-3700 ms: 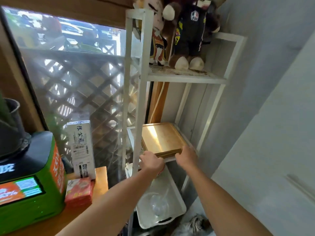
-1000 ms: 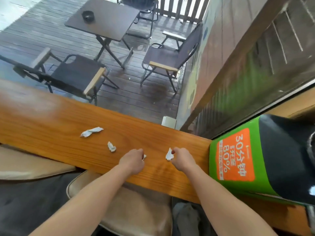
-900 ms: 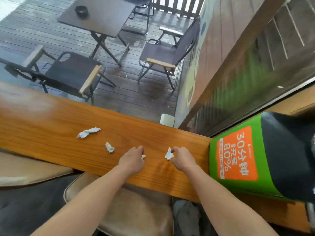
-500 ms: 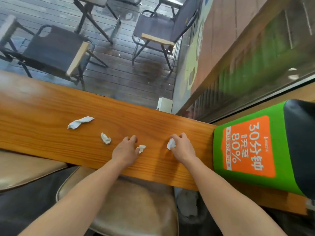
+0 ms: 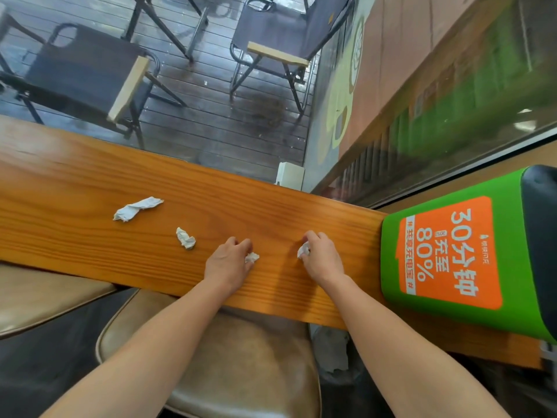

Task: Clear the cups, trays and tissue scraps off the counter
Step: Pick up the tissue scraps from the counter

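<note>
Head view is showing 2 bare hands resting on the wooden worktop (image 5: 90,188). The left hand (image 5: 226,262) is lying knuckles-up with its grip curled narrowly around a small tissue scrap (image 5: 252,257), which is peeking out at the hand's 3 o'clock side. The right hand (image 5: 322,257) is pinching another crumpled scrap (image 5: 303,250) at its 9 o'clock side. 2 more scraps are lying loose on the wood: a small wad (image 5: 185,238) at 10 o'clock from the left hand, and a long twisted piece (image 5: 137,208) farther along that line. A green and orange charging station (image 5: 452,254) is standing at the worktop's 3 o'clock end. A tan stool (image 5: 241,372) is sitting below.
</note>
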`<state>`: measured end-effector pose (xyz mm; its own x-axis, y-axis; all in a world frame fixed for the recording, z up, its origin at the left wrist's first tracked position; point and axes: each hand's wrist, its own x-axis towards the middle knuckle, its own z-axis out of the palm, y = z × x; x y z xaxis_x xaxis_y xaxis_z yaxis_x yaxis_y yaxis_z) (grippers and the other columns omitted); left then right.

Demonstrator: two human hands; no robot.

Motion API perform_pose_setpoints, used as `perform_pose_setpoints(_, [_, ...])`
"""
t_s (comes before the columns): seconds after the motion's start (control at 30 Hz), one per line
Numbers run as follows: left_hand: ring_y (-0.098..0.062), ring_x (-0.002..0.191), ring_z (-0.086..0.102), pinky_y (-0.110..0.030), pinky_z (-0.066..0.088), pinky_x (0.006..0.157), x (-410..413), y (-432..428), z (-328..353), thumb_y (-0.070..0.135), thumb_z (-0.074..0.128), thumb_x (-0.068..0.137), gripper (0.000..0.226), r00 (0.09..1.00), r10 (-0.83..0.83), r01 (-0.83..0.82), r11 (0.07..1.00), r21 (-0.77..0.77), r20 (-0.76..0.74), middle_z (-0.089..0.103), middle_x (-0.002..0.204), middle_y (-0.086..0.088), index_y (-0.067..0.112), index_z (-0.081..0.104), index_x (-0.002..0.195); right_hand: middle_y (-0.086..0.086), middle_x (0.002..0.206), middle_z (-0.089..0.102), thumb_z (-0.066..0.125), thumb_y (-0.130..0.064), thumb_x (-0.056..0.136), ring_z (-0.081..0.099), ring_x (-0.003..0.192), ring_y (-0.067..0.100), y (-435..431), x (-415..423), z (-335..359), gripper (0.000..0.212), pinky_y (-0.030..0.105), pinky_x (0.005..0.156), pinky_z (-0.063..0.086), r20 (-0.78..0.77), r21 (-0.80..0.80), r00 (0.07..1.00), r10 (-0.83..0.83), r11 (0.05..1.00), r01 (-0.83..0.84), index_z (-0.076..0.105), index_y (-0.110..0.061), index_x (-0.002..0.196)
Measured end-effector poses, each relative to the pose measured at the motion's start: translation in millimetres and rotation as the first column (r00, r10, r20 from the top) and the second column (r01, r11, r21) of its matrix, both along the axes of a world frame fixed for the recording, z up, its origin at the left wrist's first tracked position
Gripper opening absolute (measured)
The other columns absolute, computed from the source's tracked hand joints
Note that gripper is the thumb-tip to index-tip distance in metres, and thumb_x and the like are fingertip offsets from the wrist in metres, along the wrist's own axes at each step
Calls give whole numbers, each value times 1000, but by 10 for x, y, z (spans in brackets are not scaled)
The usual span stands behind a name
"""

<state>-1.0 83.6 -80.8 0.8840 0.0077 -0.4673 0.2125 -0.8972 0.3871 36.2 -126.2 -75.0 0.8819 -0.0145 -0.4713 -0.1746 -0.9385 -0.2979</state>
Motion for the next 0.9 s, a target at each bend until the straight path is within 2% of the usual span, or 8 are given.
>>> perform_pose_setpoints(0.17, [-20, 89, 56, -32, 49, 69, -45, 40, 22, 35, 61, 94, 12, 1000, -26, 26, 1000, -19, -8, 53, 95, 2, 24, 56, 97, 0, 99, 53, 58, -16, 96, 55, 92, 21, 22, -81, 8, 5, 36, 77, 53, -38, -11, 999, 31, 999, -32, 58, -20, 98])
perform_pose_setpoints(0.23, [-21, 87, 57, -31, 47, 68, -65, 68, 48, 30, 60, 94, 10, 1000, -22, 21, 999, -47, -14, 55, 91, 1, 22, 54, 91, 0, 97, 52, 56, -17, 96, 55, 90, 23, 38, -114, 14, 4, 36, 75, 51, -69, -7, 997, 41, 999, -41, 59, -19, 94])
perform_pose_setpoints(0.37, [-23, 80, 58, -34, 49, 67, -109, 168, 128, 20, 58, 94, 7, 997, 1, -10, 993, -115, -77, 61, 86, -4, 19, 52, 90, 5, 103, 58, 52, -16, 97, 56, 93, 25, 108, -163, 34, 9, 36, 76, 48, -130, -4, 990, 53, 999, -54, 61, -16, 99])
perform_pose_setpoints(0.5, [-18, 72, 58, -29, 46, 60, -184, 322, 217, 16, 55, 96, 13, 991, 29, -47, 990, -136, -129, 60, 84, -3, 24, 45, 101, 11, 119, 62, 44, -14, 99, 58, 103, 28, 263, -182, 118, 24, 36, 81, 50, -266, 37, 959, 99, 995, -92, 63, -11, 115])
perform_pose_setpoints(0.6, [-20, 82, 62, -32, 55, 72, -195, 477, 345, 18, 53, 97, 17, 982, 60, -85, 986, -141, -177, 63, 95, -3, 27, 51, 111, 12, 122, 63, 41, -15, 100, 59, 101, 27, 442, -170, 242, 30, 31, 75, 47, -328, 77, 937, 122, 992, -103, 63, -9, 120])
perform_pose_setpoints(0.67, [-20, 89, 61, -30, 53, 76, -176, 581, 431, 16, 53, 96, 17, 980, 69, -94, 986, -134, -184, 65, 104, -4, 25, 59, 109, 15, 116, 65, 40, -13, 98, 60, 90, 27, 573, -153, 331, 29, 34, 70, 50, -348, 111, 931, 106, 991, -71, 63, -8, 115])
perform_pose_setpoints(0.77, [-20, 88, 59, -30, 49, 71, -144, 752, 579, 14, 51, 93, 13, 980, 105, -127, 984, -121, -170, 64, 103, -5, 21, 61, 97, 19, 106, 67, 41, -7, 96, 68, 84, 32, 782, -127, 444, 25, 42, 71, 59, -396, 214, 917, 51, 976, 38, 62, -5, 109])
perform_pose_setpoints(0.9, [-20, 85, 60, -31, 51, 69, -97, 965, 754, 10, 48, 91, 14, 977, 137, -153, 984, -92, -165, 62, 96, -4, 18, 60, 89, 9, 90, 68, 50, -4, 94, 67, 70, 20, 1055, -96, 573, 17, 31, 56, 60, -417, 321, 909, -17, 933, 164, 65, -12, 96])
